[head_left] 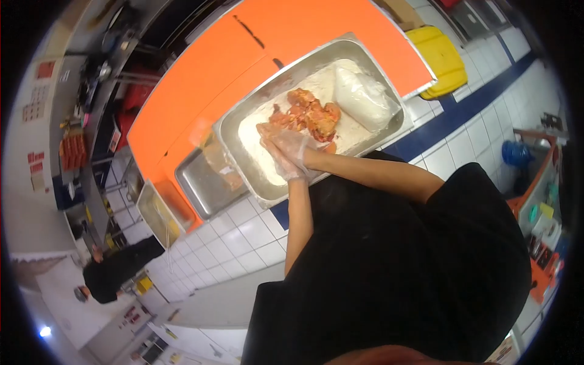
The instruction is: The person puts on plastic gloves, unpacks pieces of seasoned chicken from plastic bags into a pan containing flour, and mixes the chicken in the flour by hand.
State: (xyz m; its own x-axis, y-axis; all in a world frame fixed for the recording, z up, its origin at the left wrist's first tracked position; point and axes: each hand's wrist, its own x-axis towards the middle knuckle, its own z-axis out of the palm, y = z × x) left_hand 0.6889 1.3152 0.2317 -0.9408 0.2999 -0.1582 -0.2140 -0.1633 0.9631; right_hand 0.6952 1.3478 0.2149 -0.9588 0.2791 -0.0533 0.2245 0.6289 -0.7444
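A deep metal pan (229,137) sits on the orange table, with white flour (250,135) spread over its bottom. Reddish, wet-looking meat pieces (313,115) lie in a heap at the pan's middle. A clear plastic bag of white powder (365,100) rests at the pan's right end. My left hand (281,159) and my right hand (296,146), both in clear plastic gloves, are close together over the flour at the near side of the meat. Their fingers are blurred under the gloves, and what they touch or hold cannot be made out.
The orange table (201,79) extends beyond the pan. Left of the pan are an empty metal tray (210,185) and a smaller container (155,213) with yellowish contents. A yellow lid (439,61) stands past the table's right edge. A person in black (115,271) stands at lower left.
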